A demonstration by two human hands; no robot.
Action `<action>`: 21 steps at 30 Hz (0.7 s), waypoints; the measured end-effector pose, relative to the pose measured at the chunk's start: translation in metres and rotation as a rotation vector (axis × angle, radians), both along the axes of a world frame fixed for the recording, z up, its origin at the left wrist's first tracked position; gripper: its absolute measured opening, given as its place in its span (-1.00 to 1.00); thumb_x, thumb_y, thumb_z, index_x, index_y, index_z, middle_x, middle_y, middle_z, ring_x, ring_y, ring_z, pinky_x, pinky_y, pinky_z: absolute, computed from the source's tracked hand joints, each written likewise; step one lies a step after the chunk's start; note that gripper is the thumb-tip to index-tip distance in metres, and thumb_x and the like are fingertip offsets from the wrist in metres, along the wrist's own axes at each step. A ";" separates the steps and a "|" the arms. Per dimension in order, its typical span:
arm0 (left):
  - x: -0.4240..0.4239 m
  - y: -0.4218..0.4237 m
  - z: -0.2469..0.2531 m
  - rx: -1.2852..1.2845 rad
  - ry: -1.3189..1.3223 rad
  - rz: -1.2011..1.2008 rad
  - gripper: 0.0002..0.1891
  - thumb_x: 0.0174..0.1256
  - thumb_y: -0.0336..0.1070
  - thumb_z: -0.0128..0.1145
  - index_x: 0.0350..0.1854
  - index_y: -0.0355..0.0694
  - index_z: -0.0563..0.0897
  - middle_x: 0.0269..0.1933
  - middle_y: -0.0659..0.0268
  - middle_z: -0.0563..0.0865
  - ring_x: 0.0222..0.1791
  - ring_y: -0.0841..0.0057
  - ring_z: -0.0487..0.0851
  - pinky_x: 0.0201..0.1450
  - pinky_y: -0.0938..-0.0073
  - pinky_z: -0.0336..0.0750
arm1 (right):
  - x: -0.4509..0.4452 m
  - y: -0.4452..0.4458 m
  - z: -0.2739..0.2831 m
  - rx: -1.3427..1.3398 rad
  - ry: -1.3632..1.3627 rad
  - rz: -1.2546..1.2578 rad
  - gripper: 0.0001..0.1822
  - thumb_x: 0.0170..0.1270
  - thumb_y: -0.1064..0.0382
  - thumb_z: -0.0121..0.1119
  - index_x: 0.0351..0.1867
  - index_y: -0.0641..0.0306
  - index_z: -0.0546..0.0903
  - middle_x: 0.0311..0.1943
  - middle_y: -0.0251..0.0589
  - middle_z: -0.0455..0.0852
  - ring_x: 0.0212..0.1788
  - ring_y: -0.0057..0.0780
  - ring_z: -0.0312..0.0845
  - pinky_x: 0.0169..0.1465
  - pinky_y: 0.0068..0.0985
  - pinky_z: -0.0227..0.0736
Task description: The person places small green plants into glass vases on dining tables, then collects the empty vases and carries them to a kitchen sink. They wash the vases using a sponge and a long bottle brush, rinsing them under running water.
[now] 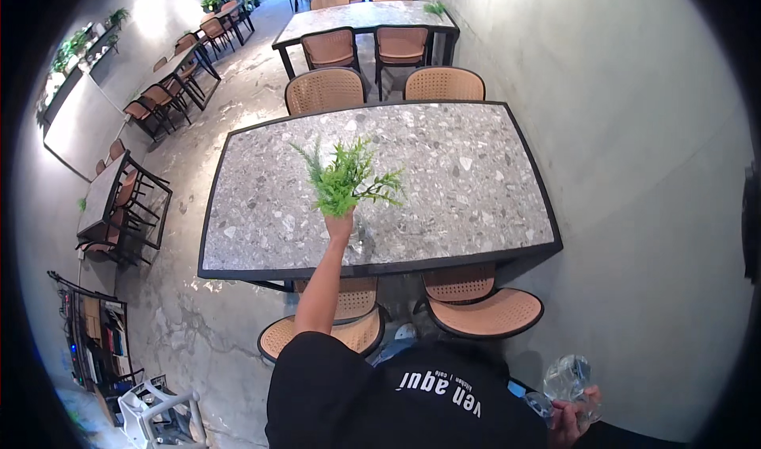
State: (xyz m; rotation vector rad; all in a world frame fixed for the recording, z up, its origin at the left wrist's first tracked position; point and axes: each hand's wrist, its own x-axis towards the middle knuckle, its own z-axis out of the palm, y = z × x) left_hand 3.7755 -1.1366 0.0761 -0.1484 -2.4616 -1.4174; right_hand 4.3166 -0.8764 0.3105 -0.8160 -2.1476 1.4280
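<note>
My left hand (339, 225) reaches out over the near half of a table (458, 152) with a speckled stone-look top and a black edge. It is closed around the base of a bunch of green leafy sprigs (345, 178), which fan out away from me. Beside the wrist, something clear like glass (358, 242) shows faintly; whether the sprigs stand in it cannot be told. Low at my right side, my right hand (568, 420) grips several clear glass-like vessels (566, 376). The fingers partly hide them.
Two cane-backed chairs (339, 324) (484, 312) stand at the table's near edge, close to my body. Others (326, 90) line the far side. A concrete wall (642, 211) runs along the right. Left are a shelf rack (98, 342) and a grey plastic-looking chair (157, 410).
</note>
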 end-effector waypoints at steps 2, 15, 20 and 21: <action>0.004 -0.001 -0.008 -0.066 -0.046 -0.009 -0.59 0.11 -0.05 0.20 -0.10 -0.24 0.58 -0.15 0.14 0.65 -0.19 0.25 0.58 -0.09 0.31 0.40 | 0.007 -0.004 -0.002 -0.044 0.019 -0.043 -0.81 0.12 0.33 0.05 -0.22 0.28 0.52 -0.31 -0.04 0.56 -0.31 -0.21 0.44 -0.10 -0.20 0.39; 0.035 -0.010 0.039 -0.330 0.017 0.151 -0.40 0.20 0.21 -0.04 0.10 -0.20 0.48 0.12 0.07 0.51 0.16 0.10 0.38 0.22 0.17 0.20 | 0.027 -0.001 -0.019 -0.220 0.209 -0.201 -0.69 0.06 0.39 0.12 -0.11 0.27 0.43 -0.37 -0.14 0.52 -0.51 -0.42 0.39 -0.22 -0.29 0.51; 0.031 -0.019 0.066 -0.322 0.319 0.064 -0.56 0.13 0.00 0.19 -0.15 -0.33 0.60 -0.07 0.12 0.64 -0.07 0.24 0.56 0.03 0.30 0.36 | 0.037 0.003 -0.023 -0.268 0.273 -0.253 -0.63 0.04 0.41 0.14 -0.07 0.27 0.39 -0.39 -0.18 0.51 -0.58 -0.50 0.38 -0.26 -0.32 0.56; 0.033 -0.017 0.081 -0.175 0.221 0.045 -0.58 0.11 -0.04 0.22 -0.19 -0.34 0.60 -0.12 0.14 0.64 -0.12 0.28 0.56 0.00 0.33 0.37 | 0.039 0.003 -0.024 -0.280 0.283 -0.259 -0.61 0.04 0.41 0.14 -0.06 0.27 0.38 -0.40 -0.19 0.51 -0.60 -0.52 0.37 -0.27 -0.33 0.57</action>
